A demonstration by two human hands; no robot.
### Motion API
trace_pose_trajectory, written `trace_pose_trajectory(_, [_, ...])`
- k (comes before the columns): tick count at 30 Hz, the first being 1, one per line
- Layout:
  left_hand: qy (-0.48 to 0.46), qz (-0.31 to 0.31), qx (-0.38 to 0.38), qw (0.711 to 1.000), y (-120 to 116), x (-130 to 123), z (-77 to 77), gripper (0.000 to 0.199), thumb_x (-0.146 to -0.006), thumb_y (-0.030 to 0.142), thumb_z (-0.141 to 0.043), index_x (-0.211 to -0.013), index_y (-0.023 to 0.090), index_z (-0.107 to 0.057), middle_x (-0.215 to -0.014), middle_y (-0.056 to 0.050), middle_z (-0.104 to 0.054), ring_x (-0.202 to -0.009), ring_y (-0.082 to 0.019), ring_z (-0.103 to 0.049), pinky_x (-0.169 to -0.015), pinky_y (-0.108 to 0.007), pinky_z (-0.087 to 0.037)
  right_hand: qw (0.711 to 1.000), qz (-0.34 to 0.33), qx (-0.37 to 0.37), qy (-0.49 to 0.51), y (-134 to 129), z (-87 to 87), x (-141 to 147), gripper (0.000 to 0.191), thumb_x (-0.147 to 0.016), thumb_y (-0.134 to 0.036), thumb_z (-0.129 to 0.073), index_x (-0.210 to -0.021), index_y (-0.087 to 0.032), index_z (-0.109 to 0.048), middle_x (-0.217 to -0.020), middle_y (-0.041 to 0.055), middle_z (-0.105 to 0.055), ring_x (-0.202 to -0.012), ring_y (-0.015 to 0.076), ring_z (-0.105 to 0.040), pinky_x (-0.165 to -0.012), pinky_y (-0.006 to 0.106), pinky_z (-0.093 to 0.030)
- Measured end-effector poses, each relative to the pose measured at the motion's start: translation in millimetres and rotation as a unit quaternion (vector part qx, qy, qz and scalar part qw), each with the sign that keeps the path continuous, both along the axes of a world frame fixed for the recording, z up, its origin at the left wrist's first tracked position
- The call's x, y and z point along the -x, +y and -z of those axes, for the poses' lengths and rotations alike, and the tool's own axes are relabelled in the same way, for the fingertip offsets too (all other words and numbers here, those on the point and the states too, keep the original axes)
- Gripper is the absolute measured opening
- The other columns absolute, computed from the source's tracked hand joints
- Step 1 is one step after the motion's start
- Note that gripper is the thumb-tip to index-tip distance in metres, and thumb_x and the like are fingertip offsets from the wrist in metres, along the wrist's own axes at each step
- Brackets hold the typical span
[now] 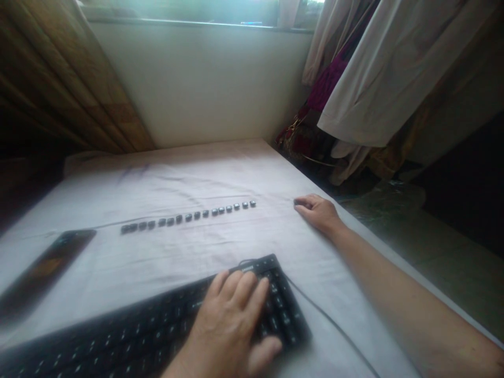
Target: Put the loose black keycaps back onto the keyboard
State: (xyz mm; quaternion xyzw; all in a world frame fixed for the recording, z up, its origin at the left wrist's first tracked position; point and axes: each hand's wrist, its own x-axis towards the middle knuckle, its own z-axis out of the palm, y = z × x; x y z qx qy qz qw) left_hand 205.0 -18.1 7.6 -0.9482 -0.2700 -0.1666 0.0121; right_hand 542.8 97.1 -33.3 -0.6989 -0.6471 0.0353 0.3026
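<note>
A black keyboard [134, 325] lies across the lower left on a white cloth. My left hand [232, 310] rests over its right part, fingers spread and thumb apart. Beyond the keyboard, several small dark keycaps [189, 217] form a slanting row on the cloth. To the right of that row, my right hand [317, 211] is low at the cloth with thumb and fingers pinched on a small dark keycap [296, 202]. Part of this keycap is hidden by the fingertips.
A dark phone-like slab [47, 268] lies on the white-covered surface [220, 168] at the left. A black cable [331, 320] runs from the keyboard toward the bottom right. Clothes [366, 89] hang at the upper right, and a curtain [59, 79] hangs at the upper left.
</note>
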Motion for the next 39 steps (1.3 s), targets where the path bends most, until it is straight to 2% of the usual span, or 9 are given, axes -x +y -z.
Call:
trace_pose_trajectory(4, [-0.005, -0.005, 0.019, 1.0, 0, 1, 1.6, 0.063, -0.082, 0.05, -0.064, -0.134, 0.016, -0.054, -0.126, -0.012, -0.061, -0.113, -0.03, -0.054, -0.103, -0.046, -0.039, 0.999, -0.042, 0.008, 0.025, -10, -4.7, 5, 0.02, -0.077, -0.029, -0.068, -0.093, -0.024, -0.078, -0.092, 0.0035, -0.074, -0.073, 0.0175, -0.067, -0.07, 0.03, -0.055])
trace_pose_trajectory(8, [-0.001, 0.004, -0.013, 1.0, 1, 0, -0.3, 0.064, -0.08, 0.05, -0.066, -0.131, 0.012, -0.057, -0.123, -0.014, -0.063, -0.109, -0.031, -0.056, -0.099, -0.048, -0.041, 0.996, -0.074, 0.016, 0.041, -15, -10.2, 7, 0.019, -0.074, -0.028, -0.071, -0.091, -0.023, -0.078, -0.092, 0.0031, -0.073, -0.073, 0.0167, -0.067, -0.073, 0.03, -0.056])
trace_pose_trajectory(13, [0.001, 0.007, -0.03, 1.0, 1, 0, -3.1, 0.065, -0.079, 0.049, -0.068, -0.13, 0.011, -0.058, -0.12, -0.013, -0.065, -0.108, -0.031, -0.057, -0.096, -0.047, -0.043, 0.995, -0.087, 0.016, 0.049, -16, -11.5, 5, 0.017, -0.075, -0.028, -0.071, -0.09, -0.022, -0.078, -0.093, 0.0043, -0.073, -0.075, 0.0174, -0.067, -0.074, 0.031, -0.056])
trace_pose_trajectory(20, [-0.01, -0.003, 0.011, 1.0, 0, 1, 2.4, 0.063, -0.084, 0.052, -0.062, -0.134, 0.015, -0.054, -0.126, -0.011, -0.062, -0.113, -0.029, -0.054, -0.103, -0.046, -0.039, 0.994, -0.092, -0.008, 0.052, -17, -9.1, 10, 0.015, -0.079, -0.028, -0.067, -0.087, -0.023, -0.079, -0.092, 0.0054, -0.073, -0.084, 0.0204, -0.069, -0.08, 0.033, -0.055])
trace_pose_trajectory(23, [-0.012, -0.003, 0.008, 1.0, 0, 1, 2.5, 0.061, -0.085, 0.052, -0.06, -0.134, 0.015, -0.055, -0.126, -0.011, -0.062, -0.113, -0.03, -0.055, -0.102, -0.046, -0.039, 0.992, -0.112, -0.012, 0.061, -23, -16.4, 17, 0.018, -0.078, -0.028, -0.066, -0.09, -0.021, -0.078, -0.089, 0.0052, -0.073, -0.075, 0.018, -0.067, -0.07, 0.03, -0.055])
trace_pose_trajectory(26, [-0.013, -0.004, -0.008, 1.0, 0, 1, 1.4, 0.061, -0.084, 0.051, -0.061, -0.132, 0.014, -0.057, -0.124, -0.012, -0.064, -0.111, -0.03, -0.056, -0.1, -0.046, -0.042, 0.985, -0.15, -0.023, 0.078, -40, -30.9, 32, 0.018, -0.079, -0.029, -0.066, -0.09, -0.02, -0.077, -0.083, 0.004, -0.072, -0.063, 0.0149, -0.062, -0.056, 0.026, -0.051])
trace_pose_trajectory(31, [-0.018, -0.001, -0.03, 0.999, 2, 0, 2.0, 0.063, -0.082, 0.053, -0.063, -0.131, 0.014, -0.058, -0.122, -0.012, -0.065, -0.109, -0.03, -0.057, -0.1, -0.046, -0.043, 0.975, -0.202, -0.032, 0.086, -90, -51.6, 73, 0.01, -0.082, -0.025, -0.068, -0.089, -0.021, -0.074, -0.082, 0.0024, -0.072, -0.064, 0.0139, -0.062, -0.057, 0.025, -0.051])
trace_pose_trajectory(35, [-0.012, 0.007, -0.046, 0.999, 2, 0, 3.5, 0.064, -0.08, 0.051, -0.066, -0.131, 0.014, -0.058, -0.123, -0.012, -0.064, -0.11, -0.03, -0.056, -0.099, -0.045, -0.043, 0.97, -0.225, -0.047, 0.077, -118, -49.5, 95, 0.012, -0.084, -0.021, -0.066, -0.094, -0.021, -0.072, -0.084, 0.0033, -0.071, -0.074, 0.0165, -0.067, -0.067, 0.028, -0.055])
trace_pose_trajectory(39, [-0.022, 0.008, -0.069, 0.997, 2, -1, 1.4, 0.065, -0.078, 0.048, -0.067, -0.132, 0.013, -0.057, -0.121, -0.012, -0.064, -0.108, -0.03, -0.056, -0.096, -0.045, -0.043, 0.97, -0.227, -0.062, 0.061, -124, -42.7, 101, 0.015, -0.081, -0.017, -0.067, -0.095, -0.021, -0.072, -0.084, 0.0037, -0.071, -0.076, 0.0176, -0.068, -0.068, 0.028, -0.056])
